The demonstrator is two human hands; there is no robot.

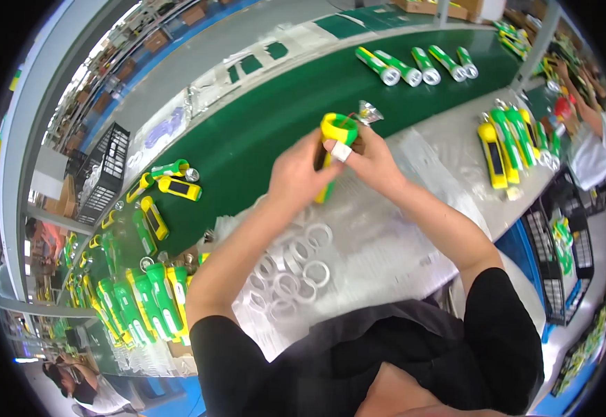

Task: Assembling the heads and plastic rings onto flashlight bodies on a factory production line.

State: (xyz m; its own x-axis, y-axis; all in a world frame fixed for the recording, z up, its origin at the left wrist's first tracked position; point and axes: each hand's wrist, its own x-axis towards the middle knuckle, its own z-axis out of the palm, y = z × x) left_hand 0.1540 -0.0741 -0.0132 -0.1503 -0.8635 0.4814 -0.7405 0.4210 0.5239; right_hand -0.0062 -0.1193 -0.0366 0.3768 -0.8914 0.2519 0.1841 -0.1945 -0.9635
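Over the work surface, my left hand (297, 169) is closed around a green and yellow flashlight body (339, 128), held upright with its wide open end up. My right hand (374, 165) is closed at the same flashlight's upper part, and a white wrap or patch (341, 151) shows at its thumb. A shiny reflector (369, 112) hangs beside the open end, joined to it by a thin red wire. Some of my right fingers are hidden behind the flashlight. Below my hands, several clear rings (305, 258) lie loose on the plastic-covered table (379, 257).
Across the green conveyor belt (268, 115) lie several finished-looking flashlights (424, 67). More flashlight bodies (179, 188) lie at left, with a row (151, 299) near my left elbow. Another group (503, 149) stands right. A black crate (106, 174) is far left; people work at both sides.
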